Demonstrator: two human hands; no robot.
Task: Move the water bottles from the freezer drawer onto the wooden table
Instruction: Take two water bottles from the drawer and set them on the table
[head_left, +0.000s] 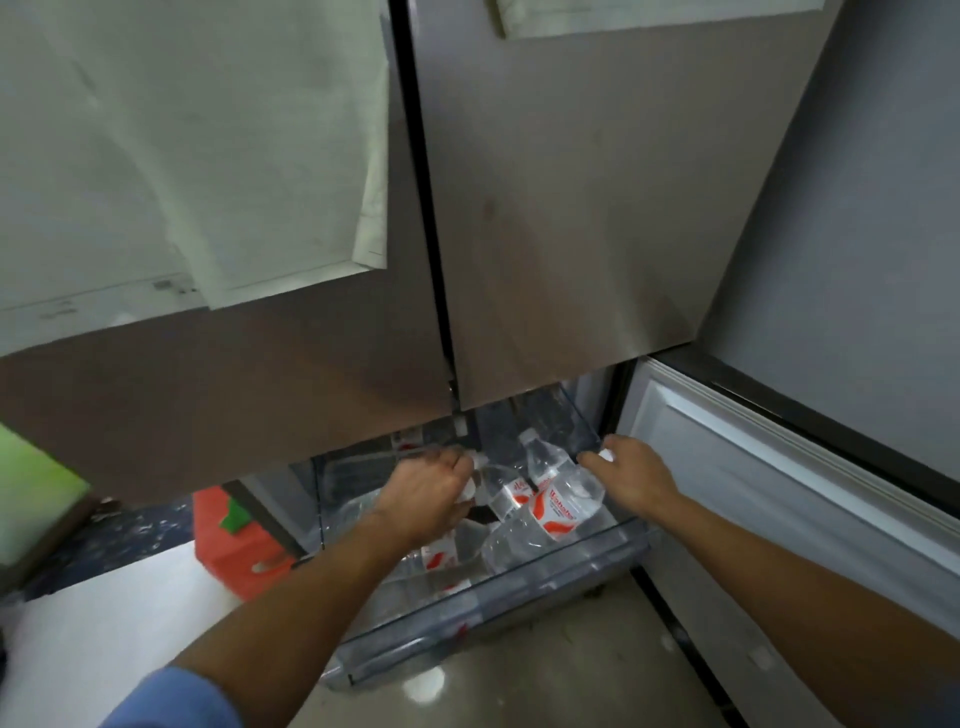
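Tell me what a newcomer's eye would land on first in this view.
Two bare hands reach into the clear freezer drawer at the bottom centre: the left hand closes over a bottle top, and the right hand has a grip on a white cap. Between them lie water bottles with orange-and-white labels.

four or so water bottles (558, 499), one freezer drawer (498, 618), two hands (426, 493)

water bottle (558, 506) label, red lettering (unreadable)
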